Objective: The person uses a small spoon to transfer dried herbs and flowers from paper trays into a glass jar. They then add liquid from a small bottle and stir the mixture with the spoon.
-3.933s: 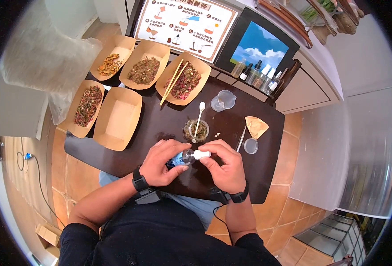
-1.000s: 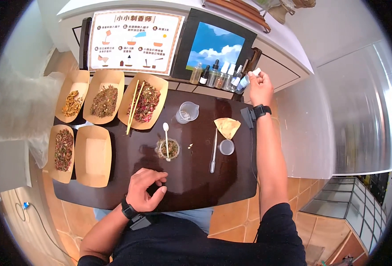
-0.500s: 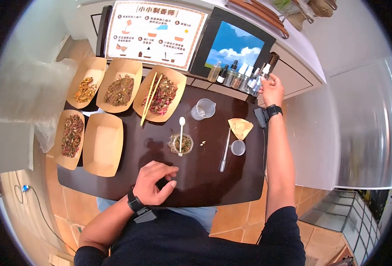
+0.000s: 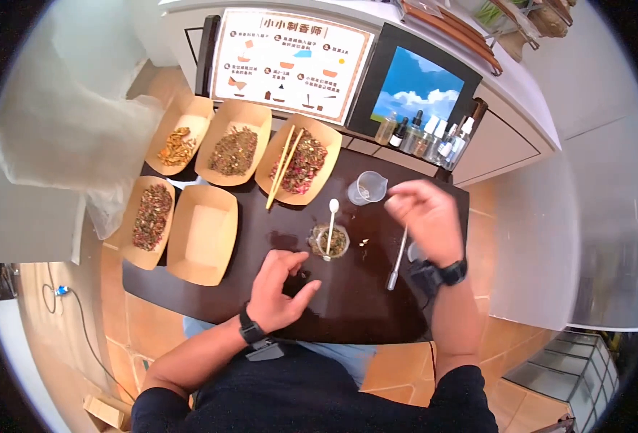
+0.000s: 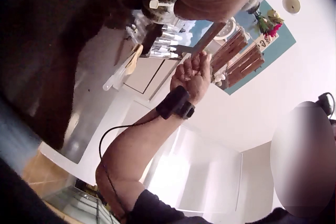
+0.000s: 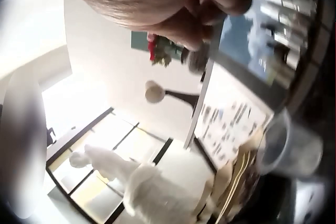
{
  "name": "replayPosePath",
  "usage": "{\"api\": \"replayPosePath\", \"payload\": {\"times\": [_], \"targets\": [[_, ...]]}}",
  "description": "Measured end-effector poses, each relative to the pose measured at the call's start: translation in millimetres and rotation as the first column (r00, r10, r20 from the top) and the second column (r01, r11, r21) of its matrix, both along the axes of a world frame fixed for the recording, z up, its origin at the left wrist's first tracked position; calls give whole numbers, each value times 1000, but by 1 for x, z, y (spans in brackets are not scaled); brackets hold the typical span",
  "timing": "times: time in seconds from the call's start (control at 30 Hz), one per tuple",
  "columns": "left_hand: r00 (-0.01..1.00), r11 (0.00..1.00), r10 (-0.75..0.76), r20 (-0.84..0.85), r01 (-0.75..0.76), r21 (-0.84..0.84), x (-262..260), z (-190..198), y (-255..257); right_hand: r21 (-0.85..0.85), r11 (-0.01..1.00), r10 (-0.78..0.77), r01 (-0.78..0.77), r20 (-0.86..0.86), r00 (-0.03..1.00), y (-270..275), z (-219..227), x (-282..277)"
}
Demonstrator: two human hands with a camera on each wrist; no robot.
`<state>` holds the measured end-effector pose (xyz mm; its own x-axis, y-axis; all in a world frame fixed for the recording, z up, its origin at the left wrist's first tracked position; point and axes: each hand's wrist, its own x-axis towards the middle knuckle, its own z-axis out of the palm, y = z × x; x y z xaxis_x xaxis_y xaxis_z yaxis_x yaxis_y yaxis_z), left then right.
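My left hand [image 4: 283, 289] hangs with relaxed fingers by the table's front edge, left of a small clear jar [image 4: 339, 244] of dried herbs. A white spoon [image 4: 333, 208] leans in that jar. Blurred and holding nothing visible, my right hand [image 4: 431, 224] is over the right side of the table, its fingers loosely bent. Near it are a clear plastic beaker [image 4: 367, 187] and a plastic dropper [image 4: 393, 278]. The hand covers most of a small round lid [image 4: 413, 252]. A white-capped spray bottle [image 4: 461, 141] stands at the right end of the bottle row.
Paper trays [image 4: 221, 270] line the table's left, several with dried petals and herbs. Yellow chopsticks [image 4: 281, 169] lie across one. Several small bottles [image 4: 427, 141] stand before a sky picture [image 4: 427, 86], beside an instruction sheet [image 4: 290, 68]. A filmy plastic sheet [image 4: 73, 137] hangs at left.
Both hands held a white-capped bottle earlier. My right hand carried it to the bottle row, let go, and came back over the table. The left hand stayed near the front edge.
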<state>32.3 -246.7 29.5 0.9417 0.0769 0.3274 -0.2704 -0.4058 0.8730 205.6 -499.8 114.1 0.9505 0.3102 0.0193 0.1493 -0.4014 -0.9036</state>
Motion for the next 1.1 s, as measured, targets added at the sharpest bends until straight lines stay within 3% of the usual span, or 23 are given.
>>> {"api": "replayPosePath", "payload": {"times": [0.07,0.27,0.4,0.53,0.6,0.8,1.03,1.1], "targets": [[999,999,37,-12,-37,34,6,1,-5,67,996,64,-51,-224,972,29,-13,-21],[994,991,111,-19,-110,71,33,1,-18,-134,983,108,-125,-129,986,67,-26,-26],[992,997,66,-110,-61,41,43,-6,-24,-53,985,167,-166,0,986,69,-38,-24],[981,999,22,-192,-16,33,53,-6,-22,96,982,166,-161,-42,985,60,-24,-29],[989,995,-45,-143,58,86,57,-6,-20,132,975,183,-177,-32,983,50,-26,-30],[996,987,-53,-68,62,150,60,-11,-22,154,939,270,-307,221,937,31,-21,-28],[997,985,-67,-29,71,156,60,-9,-22,192,920,288,-340,254,923,31,-16,-29],[997,984,-71,-22,73,164,60,-10,-21,-8,935,333,-354,359,872,30,-17,-25]]}}
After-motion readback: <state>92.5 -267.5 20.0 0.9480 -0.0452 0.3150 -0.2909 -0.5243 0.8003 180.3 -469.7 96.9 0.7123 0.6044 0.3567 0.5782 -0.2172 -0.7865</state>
